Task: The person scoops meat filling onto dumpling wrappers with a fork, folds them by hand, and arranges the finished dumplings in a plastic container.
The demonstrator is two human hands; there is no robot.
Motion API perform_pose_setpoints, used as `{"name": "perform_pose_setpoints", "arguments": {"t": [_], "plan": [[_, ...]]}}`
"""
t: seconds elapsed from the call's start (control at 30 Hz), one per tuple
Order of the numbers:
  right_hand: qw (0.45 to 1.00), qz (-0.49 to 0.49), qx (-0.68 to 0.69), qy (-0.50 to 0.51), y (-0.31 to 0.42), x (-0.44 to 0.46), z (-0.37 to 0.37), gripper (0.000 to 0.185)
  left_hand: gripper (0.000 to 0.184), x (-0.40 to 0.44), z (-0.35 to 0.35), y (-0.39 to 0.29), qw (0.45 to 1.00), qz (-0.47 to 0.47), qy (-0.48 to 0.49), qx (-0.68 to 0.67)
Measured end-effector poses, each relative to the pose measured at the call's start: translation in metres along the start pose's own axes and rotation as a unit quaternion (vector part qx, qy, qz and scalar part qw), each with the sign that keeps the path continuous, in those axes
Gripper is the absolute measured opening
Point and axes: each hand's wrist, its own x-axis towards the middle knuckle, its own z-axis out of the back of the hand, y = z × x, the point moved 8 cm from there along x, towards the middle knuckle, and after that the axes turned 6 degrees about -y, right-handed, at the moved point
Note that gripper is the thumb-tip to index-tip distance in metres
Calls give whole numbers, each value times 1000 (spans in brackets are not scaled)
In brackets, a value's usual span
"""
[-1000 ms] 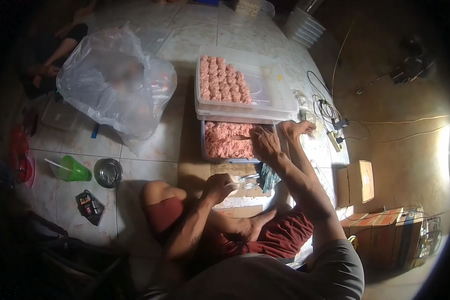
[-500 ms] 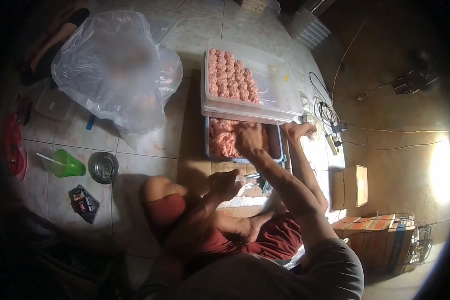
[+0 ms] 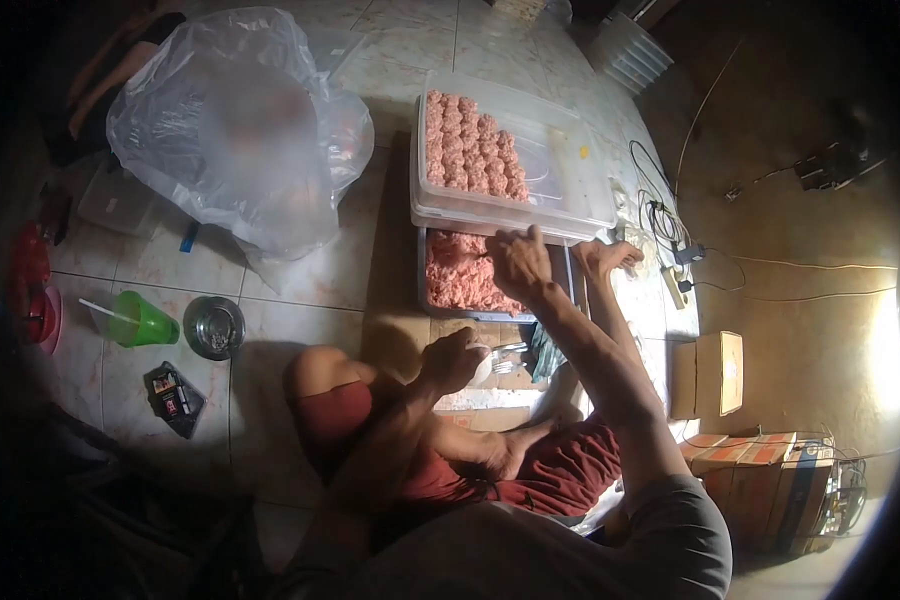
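Observation:
My left hand (image 3: 452, 362) is closed round a small white rounded object (image 3: 481, 366), partly hidden by the fingers, in front of the tub. My right hand (image 3: 522, 268) is over the right part of a blue-grey tub (image 3: 500, 317) of minced meat (image 3: 460, 275), its fingers curled near the tray's front edge. What they hold, if anything, is hidden. Beyond and partly above the tub stands a clear plastic tray (image 3: 570, 215), with rows of meatballs (image 3: 470, 150) along its left side.
My bare foot (image 3: 602, 258) rests right of the tub. Forks (image 3: 510, 366) and a dark cloth (image 3: 546, 352) lie before it. To the left are a large plastic bag (image 3: 170, 150), green cup (image 3: 140, 320), and glass ashtray (image 3: 214, 328). Cables (image 3: 660, 215) and cartons (image 3: 760, 480) line the right.
My right hand has moved up and right, from the minced meat to near the tray's front edge. My left hand stays about where it was. The view has shifted slightly.

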Motion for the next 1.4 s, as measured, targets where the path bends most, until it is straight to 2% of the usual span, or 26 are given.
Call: {"name": "perform_pose_setpoints", "arguments": {"t": [0.03,0.1,0.13,0.2,0.23,0.27,0.33,0.37,0.4,0.47,0.57,0.67,0.7,0.73,0.77,0.8,0.83,0.87,0.93,1.0,1.03,1.13,1.2,1.27,1.33,1.4], "plan": [[995,63,53,-54,13,-9,-4,17,33,1,-1,1,1000,14,8,-12],[988,96,76,94,20,-3,-26,15,31,5,1,-3,1000,-3,2,-8],[988,95,79,96,16,-3,-22,15,30,1,-1,-4,1000,-12,-1,-10],[993,30,111,25,-4,0,-3,11,29,-1,-4,3,1000,10,23,-10],[999,43,23,-16,-6,0,-7,11,28,-2,-6,7,999,20,35,-11],[999,41,24,-17,-4,-7,-19,11,28,-3,-9,10,998,31,47,-11],[991,68,112,12,4,-16,-38,14,32,1,-13,12,996,23,82,15],[980,52,149,118,9,-10,-21,16,32,-1,-14,13,996,23,84,17],[981,49,150,116,10,-12,-2,16,36,-1,-13,13,996,36,81,20],[912,-57,384,133,-8,-21,18,15,42,-1,-4,-1,996,43,75,26],[889,-126,428,104,-32,-44,37,20,75,-8,1,-10,993,1,74,93],[863,-190,463,71,-42,-76,59,22,77,-13,1,-7,993,-8,49,103],[833,-215,506,60,-46,-88,56,22,67,-13,3,-5,995,-10,4,96],[799,-236,551,50,-49,-98,53,23,67,-11,2,-2,995,-13,5,101],[804,-256,533,56,-51,-108,53,19,55,-9,1,4,998,3,8,-54],[800,-254,540,54,-49,-115,55,19,42,-18,10,-20,955,60,28,-290],[776,-272,569,33,-48,-123,59,15,33,-28,19,-44,853,123,32,-506],[749,-288,596,15,-45,-130,62,13,69,-14,21,-37,786,127,-9,-605],[710,-293,638,-45,-35,-137,74,11,75,-27,37,-74,576,91,146,-799],[751,-283,594,-59,-32,-146,73,8,80,-32,28,-82,467,102,185,-859],[748,-278,600,-58,-26,-150,70,8,82,-34,25,-83,477,96,176,-856],[822,-255,492,-132,-7,-163,99,13,90,-34,18,-86,513,88,130,-844],[876,-185,395,-205,12,-171,106,18,95,-30,16,-92,542,88,98,-830],[888,-165,359,-236,36,-183,97,25,104,-26,23,-105,608,42,43,-791],[896,-169,326,-250,54,-194,70,27,110,-29,18,-127,630,26,84,-772],[874,-179,348,-288,51,-192,82,29,110,-27,22,-129,657,27,56,-751]]}}
